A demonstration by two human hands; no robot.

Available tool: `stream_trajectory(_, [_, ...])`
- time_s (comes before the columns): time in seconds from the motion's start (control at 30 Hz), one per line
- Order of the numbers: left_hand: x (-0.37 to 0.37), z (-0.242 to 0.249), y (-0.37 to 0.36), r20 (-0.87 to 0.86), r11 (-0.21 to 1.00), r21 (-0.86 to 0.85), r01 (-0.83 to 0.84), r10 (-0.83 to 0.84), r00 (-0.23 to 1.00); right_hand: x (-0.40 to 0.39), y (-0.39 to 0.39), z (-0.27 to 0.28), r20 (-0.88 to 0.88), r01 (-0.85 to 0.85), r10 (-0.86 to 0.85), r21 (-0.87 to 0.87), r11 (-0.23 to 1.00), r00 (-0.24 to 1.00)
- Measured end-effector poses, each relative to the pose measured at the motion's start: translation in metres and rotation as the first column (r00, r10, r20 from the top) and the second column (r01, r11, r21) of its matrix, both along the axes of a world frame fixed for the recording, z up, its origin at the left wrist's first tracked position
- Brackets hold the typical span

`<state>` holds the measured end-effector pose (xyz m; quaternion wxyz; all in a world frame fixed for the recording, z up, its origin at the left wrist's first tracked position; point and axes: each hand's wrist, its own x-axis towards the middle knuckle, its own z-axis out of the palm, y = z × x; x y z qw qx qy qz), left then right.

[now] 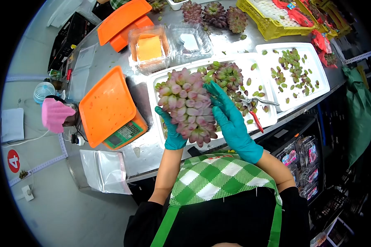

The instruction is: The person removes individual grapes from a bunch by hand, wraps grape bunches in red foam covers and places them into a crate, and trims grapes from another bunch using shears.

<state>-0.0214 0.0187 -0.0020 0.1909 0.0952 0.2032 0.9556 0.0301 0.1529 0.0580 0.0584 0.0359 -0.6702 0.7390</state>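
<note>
A green checked apron (pixel 218 181) fills the near view. Both forearms reach up from it to a grape bunch (pixel 189 106) held over the near edge of a white tray (pixel 152 82), at the tabletop's near edge. The left hand (pixel 171 129), gloved teal, cups the bunch's lower left side with fingers curled around the grapes. The right hand (pixel 228 117) lies flat against its right flank, fingers pressed together and pointing away. The bunch's long axis runs near to far. Red shears (pixel 253 109) lie in the tray, right of the hands. An orange scale (pixel 109 109) stands just left of the tray.
</note>
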Motion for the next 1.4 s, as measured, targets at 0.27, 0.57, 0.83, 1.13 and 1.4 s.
stream_trajectory(0.27, [0.013, -0.029, -0.006, 0.063, 0.98, 0.144, 0.138, -0.148, 0.987, 0.002, -0.001, 0.014, -0.16, 0.129, -0.067, 0.418, 0.899, 0.985])
stream_trajectory(0.57, [0.019, -0.03, -0.005, 0.109, 0.988, 0.081, 0.135, -0.143, 0.984, -0.007, -0.012, 0.019, -0.307, 0.25, -0.043, 0.677, 0.692, 0.951])
stream_trajectory(0.83, [0.017, -0.027, -0.005, 0.125, 0.994, 0.043, 0.105, -0.11, 0.986, -0.009, -0.008, 0.016, -0.331, 0.263, 0.013, 0.772, 0.579, 0.943])
stream_trajectory(1.13, [0.017, -0.025, -0.011, 0.149, 0.999, -0.036, 0.029, -0.023, 0.988, -0.01, 0.073, -0.044, 0.074, 0.272, -0.333, 0.426, 0.863, 0.94])
stream_trajectory(1.4, [0.027, -0.021, -0.027, 0.174, 0.994, -0.095, -0.056, 0.072, 0.982, 0.018, -0.002, -0.101, 0.086, -0.1, 0.055, 0.743, 0.662, 0.995])
